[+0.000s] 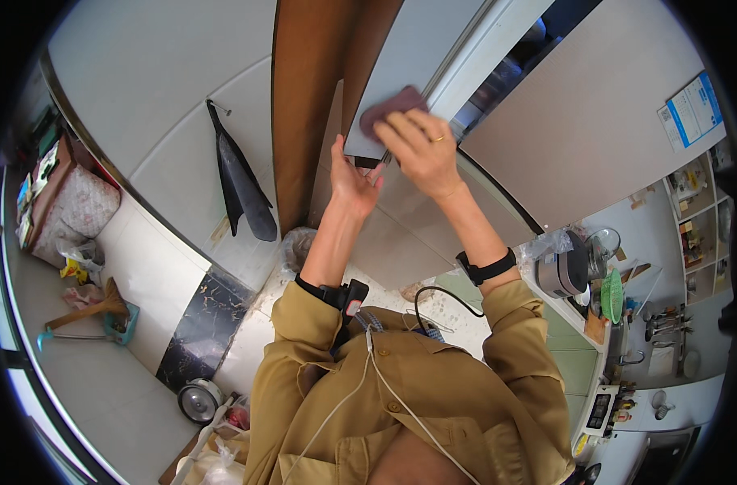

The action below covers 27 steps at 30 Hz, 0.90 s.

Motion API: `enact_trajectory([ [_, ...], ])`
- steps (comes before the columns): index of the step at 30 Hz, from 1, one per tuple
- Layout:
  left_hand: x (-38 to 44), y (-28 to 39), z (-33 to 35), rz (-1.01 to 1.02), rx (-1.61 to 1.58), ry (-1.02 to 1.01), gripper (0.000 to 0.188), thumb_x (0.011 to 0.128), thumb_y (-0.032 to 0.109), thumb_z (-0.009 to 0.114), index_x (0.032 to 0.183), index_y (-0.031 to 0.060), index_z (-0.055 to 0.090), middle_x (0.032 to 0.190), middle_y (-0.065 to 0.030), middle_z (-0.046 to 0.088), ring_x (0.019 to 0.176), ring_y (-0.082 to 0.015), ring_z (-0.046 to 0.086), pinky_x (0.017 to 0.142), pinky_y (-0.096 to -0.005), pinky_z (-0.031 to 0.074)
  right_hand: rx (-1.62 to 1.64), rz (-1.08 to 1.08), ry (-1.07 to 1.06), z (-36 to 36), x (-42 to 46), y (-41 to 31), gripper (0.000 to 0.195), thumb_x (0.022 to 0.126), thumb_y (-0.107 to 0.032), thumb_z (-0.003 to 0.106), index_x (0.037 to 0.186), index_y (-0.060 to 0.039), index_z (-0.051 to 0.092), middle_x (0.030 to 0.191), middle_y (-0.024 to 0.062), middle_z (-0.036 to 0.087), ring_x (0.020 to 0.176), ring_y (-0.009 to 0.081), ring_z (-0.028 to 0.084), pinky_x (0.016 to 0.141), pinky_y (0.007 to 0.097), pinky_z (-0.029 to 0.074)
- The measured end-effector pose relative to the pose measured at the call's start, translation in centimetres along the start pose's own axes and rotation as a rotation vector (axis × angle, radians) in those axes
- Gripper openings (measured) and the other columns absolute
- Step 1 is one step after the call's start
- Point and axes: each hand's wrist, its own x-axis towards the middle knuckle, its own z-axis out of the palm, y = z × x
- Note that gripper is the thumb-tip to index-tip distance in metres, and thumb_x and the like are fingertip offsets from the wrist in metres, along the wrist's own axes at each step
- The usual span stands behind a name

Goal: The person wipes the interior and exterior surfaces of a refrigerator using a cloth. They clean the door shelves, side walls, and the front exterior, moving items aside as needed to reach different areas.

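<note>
A folded purple-brown cloth (392, 114) lies under the fingers of my right hand (421, 145), pressed on the lower part of a light grey door or panel (414, 60). A ring is on one finger of this hand, which looks slightly blurred. At the panel's bottom end, my left hand (353, 179) is raised with its palm turned up and its fingers at the edge. Whether those fingers grip the edge cannot be told. A metal strip runs along the panel's right side, beside a white frame (483, 66).
A brown wooden door frame (307, 109) stands left of the panel. A dark umbrella-like item (241, 176) hangs from a wall hook. Below is a bin with a plastic liner (297, 245). At right, a kitchen counter holds a rice cooker (559, 270) and a green basket (612, 295).
</note>
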Motion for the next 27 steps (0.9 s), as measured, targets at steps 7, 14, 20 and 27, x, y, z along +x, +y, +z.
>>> enact_trajectory([
  [7,-0.7,-0.2,1.0,0.013,0.022,0.086,0.076,0.096,0.077,0.048,0.156,0.0300,0.042,0.154,0.0019,0.047,0.142,-0.0269,0.039,0.117,-0.0464,0.019,-0.021,0.172,0.215,1.6,4.4,0.9,0.044,0.072,-0.005,0.073,0.114,-0.0188,0.076,0.123,-0.0034,0.069,0.109,0.0206,0.059,0.090,0.0362,0.040],
  [14,-0.8,0.2,-0.9,0.107,-0.002,-0.141,0.086,0.105,0.077,0.014,0.155,0.0144,0.045,0.156,-0.0116,0.050,0.147,-0.0293,0.044,0.124,-0.0510,0.032,0.230,-0.113,-0.172,1.5,-2.8,-2.1,0.032,0.078,-0.013,0.072,0.110,-0.0138,0.075,0.122,-0.0048,0.070,0.111,0.0148,0.062,0.089,0.0354,0.045],
  [20,-1.0,-0.2,-0.6,0.060,0.077,0.002,0.102,0.091,0.096,0.025,0.156,0.0179,0.037,0.141,-0.0076,0.054,0.134,-0.0287,0.050,0.111,-0.0432,0.030,0.036,0.165,0.146,1.6,2.9,-1.1,0.036,0.076,-0.008,0.070,0.111,-0.0126,0.075,0.121,-0.0049,0.072,0.107,0.0192,0.062,0.086,0.0363,0.044],
  [27,-1.3,-0.1,-1.8,0.148,-0.152,-0.215,0.096,0.101,0.084,0.014,0.148,0.0099,0.053,0.148,-0.0119,0.057,0.144,-0.0295,0.049,0.124,-0.0506,0.034,0.245,-0.014,-0.112,3.3,-4.1,-4.7,0.025,0.077,-0.012,0.073,0.102,-0.0154,0.074,0.119,-0.0066,0.072,0.107,0.0143,0.064,0.085,0.0341,0.047],
])
